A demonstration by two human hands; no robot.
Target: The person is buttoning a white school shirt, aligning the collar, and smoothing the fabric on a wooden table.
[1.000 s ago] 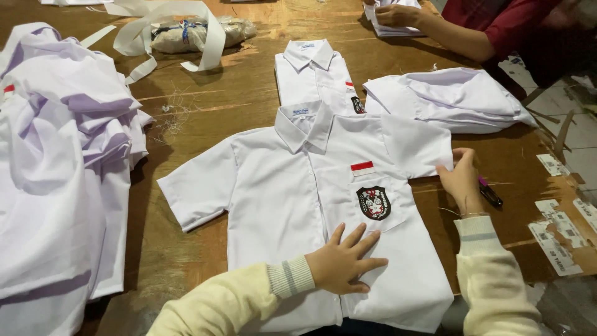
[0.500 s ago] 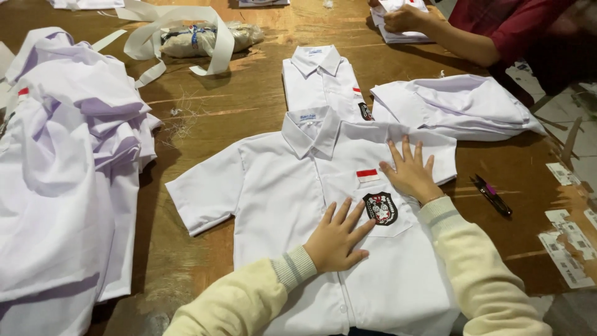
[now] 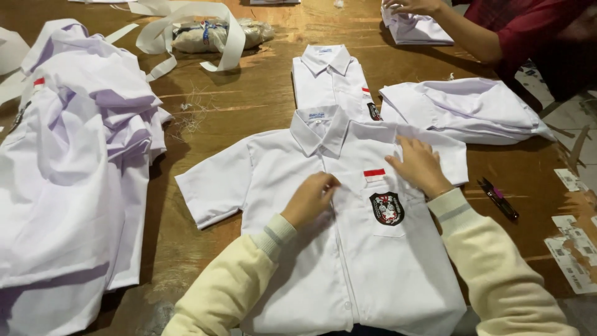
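Observation:
A white short-sleeved shirt [image 3: 273, 174] lies flat, front up, on the wooden table [image 3: 249, 99], with a small red-and-white patch and a dark crest badge [image 3: 387, 208] on its chest pocket. My left hand [image 3: 311, 198] rests on the button placket at mid-chest, its fingers curled down onto the cloth. My right hand [image 3: 418, 165] lies spread on the shirt's right shoulder, just above the pocket. Both arms wear cream knit sleeves.
A heap of loose white shirts [image 3: 68, 168] fills the left side. A folded shirt [image 3: 333, 78] and a rumpled one [image 3: 466, 109] lie beyond. White strapping and a bagged bundle [image 3: 211, 34] sit at the back. Another person's hand [image 3: 413, 6] handles a shirt. A dark pen [image 3: 497, 199] and paper tags [image 3: 572, 255] lie right.
My right hand left the pen at the right edge and moved onto the shirt's shoulder. My left hand slid up from the lower front to the placket at chest height.

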